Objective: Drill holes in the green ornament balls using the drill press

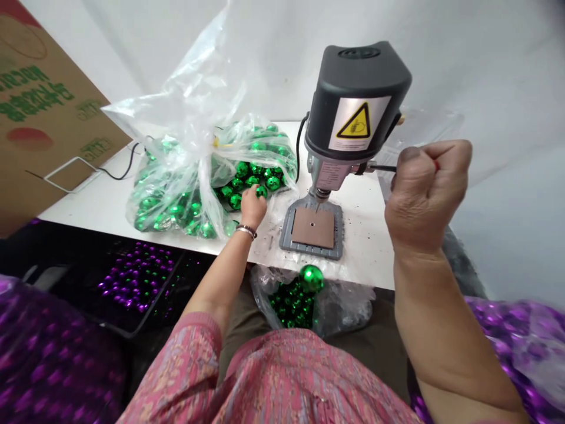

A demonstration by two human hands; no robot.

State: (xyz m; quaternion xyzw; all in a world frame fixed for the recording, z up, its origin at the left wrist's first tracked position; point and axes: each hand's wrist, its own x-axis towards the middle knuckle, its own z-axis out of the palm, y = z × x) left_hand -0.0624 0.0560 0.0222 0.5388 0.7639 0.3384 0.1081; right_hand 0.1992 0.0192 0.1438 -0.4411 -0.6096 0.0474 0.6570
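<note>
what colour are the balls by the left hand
Shiny green; the balls show best in the head view.

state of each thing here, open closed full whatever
left hand: at a green ball, grip unclear
right hand: closed around drill handle
drill press: upright, motion unclear
brown pad: flat, holed
table bag: gathered, side open, green balls inside
lap bag: open, green balls inside
cardboard box: open or shut unclear

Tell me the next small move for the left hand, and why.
Probably lift the green ball that the left hand is touching and bring it toward the brown plate. The drill bit stands raised above that plate, leaving a gap, and the right hand is closed around the lever, so it seems ready to lower the bit.
</note>
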